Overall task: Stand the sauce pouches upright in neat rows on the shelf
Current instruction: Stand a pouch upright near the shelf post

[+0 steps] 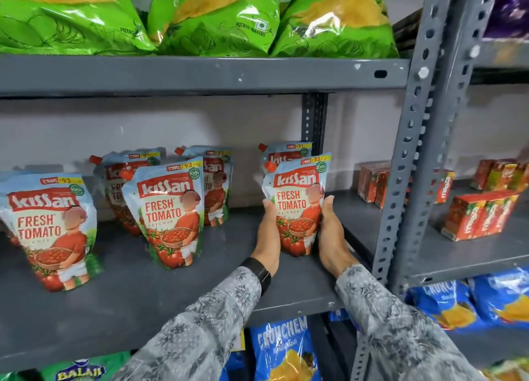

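pouches (169, 211): 6 upright on the shelf (137, 294), 1 of them between the hands (267, 234), 5 to their left | green bags (217, 16): 3 above the hands | blue bags (282, 349): 3 below | red cartons (483, 214): several to the right, count unclear

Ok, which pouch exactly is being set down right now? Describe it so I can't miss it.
On the grey middle shelf, go to its right end by the slotted upright post. The ketchup pouch there stands in front of another pouch; it is the only one clasped between the left hand and right hand.
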The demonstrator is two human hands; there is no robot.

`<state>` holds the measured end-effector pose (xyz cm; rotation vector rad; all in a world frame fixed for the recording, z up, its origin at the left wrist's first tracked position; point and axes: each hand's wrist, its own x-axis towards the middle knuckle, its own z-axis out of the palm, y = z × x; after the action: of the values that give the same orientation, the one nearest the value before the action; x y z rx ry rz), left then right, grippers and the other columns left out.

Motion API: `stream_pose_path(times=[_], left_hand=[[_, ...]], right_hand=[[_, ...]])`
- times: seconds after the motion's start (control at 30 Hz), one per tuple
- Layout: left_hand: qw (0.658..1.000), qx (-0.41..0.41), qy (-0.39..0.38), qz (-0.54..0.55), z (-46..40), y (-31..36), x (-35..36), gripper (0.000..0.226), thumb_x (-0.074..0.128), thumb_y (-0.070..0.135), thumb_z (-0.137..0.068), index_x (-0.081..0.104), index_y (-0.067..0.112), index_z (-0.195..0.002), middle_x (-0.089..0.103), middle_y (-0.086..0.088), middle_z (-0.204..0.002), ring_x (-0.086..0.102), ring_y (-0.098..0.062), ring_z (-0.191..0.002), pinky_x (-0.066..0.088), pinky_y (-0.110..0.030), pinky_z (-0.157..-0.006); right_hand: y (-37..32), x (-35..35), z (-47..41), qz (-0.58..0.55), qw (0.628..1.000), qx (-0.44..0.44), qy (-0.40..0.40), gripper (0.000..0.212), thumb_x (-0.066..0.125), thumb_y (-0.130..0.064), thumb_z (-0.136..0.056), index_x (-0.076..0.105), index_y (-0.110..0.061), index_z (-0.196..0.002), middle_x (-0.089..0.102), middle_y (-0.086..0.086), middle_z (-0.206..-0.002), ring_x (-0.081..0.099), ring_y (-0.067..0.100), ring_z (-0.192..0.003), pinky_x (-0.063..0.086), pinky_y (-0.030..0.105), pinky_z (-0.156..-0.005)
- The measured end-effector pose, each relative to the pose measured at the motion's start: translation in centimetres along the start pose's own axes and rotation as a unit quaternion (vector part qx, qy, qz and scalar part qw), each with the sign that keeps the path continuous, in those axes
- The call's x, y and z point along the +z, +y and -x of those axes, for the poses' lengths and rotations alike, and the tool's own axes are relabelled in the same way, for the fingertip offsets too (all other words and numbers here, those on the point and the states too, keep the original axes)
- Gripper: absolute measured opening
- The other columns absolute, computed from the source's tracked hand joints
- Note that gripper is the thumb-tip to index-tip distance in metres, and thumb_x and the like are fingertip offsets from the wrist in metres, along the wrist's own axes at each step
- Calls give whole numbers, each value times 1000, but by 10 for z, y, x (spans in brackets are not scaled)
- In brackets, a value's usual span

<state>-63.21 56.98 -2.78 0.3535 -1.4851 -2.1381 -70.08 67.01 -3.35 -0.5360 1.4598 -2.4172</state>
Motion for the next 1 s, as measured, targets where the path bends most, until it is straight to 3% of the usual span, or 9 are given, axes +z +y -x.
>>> stream_pose_path(times=[0.17, 0.33, 0.47, 0.7, 0.8, 0.87, 0.9, 0.93, 1.0], left_hand=[[1000, -2, 26, -3, -8, -11, 1, 58, 30, 65, -103, 72, 29, -120, 83, 9, -105, 78, -1, -92, 59, -15, -67], [999, -1, 48, -15, -10, -12, 0, 53, 33, 66, -103, 74, 32, -108, 82, 15, -91, 78, 2, -85, 57, -17, -67], [998, 14, 53, -30, -6, -12, -1, 52, 35, 67, -102, 75, 33, -106, 82, 17, -93, 78, 3, -87, 56, -14, -67], [995, 29, 67, -70, 8, -8, 3, 53, 31, 64, -104, 74, 33, -108, 81, 19, -90, 77, 4, -85, 55, -10, -65], [990, 60, 58, -111, 17, -7, 5, 53, 33, 59, -106, 69, 27, -128, 76, 8, -119, 73, -6, -108, 56, -18, -85], [989, 52, 50, -130, 19, -5, 0, 58, 31, 59, -107, 65, 23, -137, 71, 3, -133, 69, -8, -115, 55, -15, -85], [989, 41, 38, -137, 20, -1, -6, 60, 29, 59, -107, 63, 23, -141, 68, 3, -138, 67, -8, -119, 55, -12, -84], [989, 30, 25, -144, 22, 4, -12, 62, 29, 60, -106, 58, 23, -146, 63, 3, -144, 63, -12, -128, 55, -15, -93], [988, 6, 24, -155, 30, 19, -34, 65, 32, 62, -105, 48, 22, -155, 53, 1, -154, 52, -21, -141, 43, -36, -117]], right_hand=[[6, -11, -8, 13, 1000, 14, 10, 69, 37, -67, -103, 67, -16, -139, 79, 11, -127, 75, 28, -119, 57, 51, -105], [9, -11, -8, 28, 1000, 6, 6, 56, 38, -53, -109, 65, -14, -140, 78, 12, -128, 76, 29, -118, 60, 48, -99], [10, -12, -6, 45, 999, -7, 9, 45, 38, -47, -111, 67, -20, -131, 81, 5, -120, 78, 22, -111, 65, 34, -83], [5, -9, 5, 74, 996, -8, 57, 52, 41, -53, -109, 65, -13, -132, 78, 9, -125, 76, 26, -115, 59, 51, -103], [5, -11, 12, 92, 990, -16, 102, 52, 43, -55, -107, 66, -13, -126, 78, 7, -123, 75, 23, -114, 58, 50, -105], [3, -12, 19, 109, 988, -24, 109, 47, 42, -53, -108, 68, -16, -121, 78, 5, -122, 74, 17, -113, 57, 44, -103], [2, -13, 22, 119, 986, -36, 112, 42, 41, -50, -109, 69, -19, -113, 79, -1, -117, 74, 8, -107, 59, 35, -96], [1, -13, 28, 128, 983, -54, 117, 37, 40, -48, -110, 68, -25, -103, 79, -12, -107, 73, -2, -97, 57, 23, -85], [0, -11, 40, 142, 974, -94, 148, 31, 42, -48, -109, 60, -31, -90, 69, -21, -85, 64, -3, -84, 48, 20, -75]])
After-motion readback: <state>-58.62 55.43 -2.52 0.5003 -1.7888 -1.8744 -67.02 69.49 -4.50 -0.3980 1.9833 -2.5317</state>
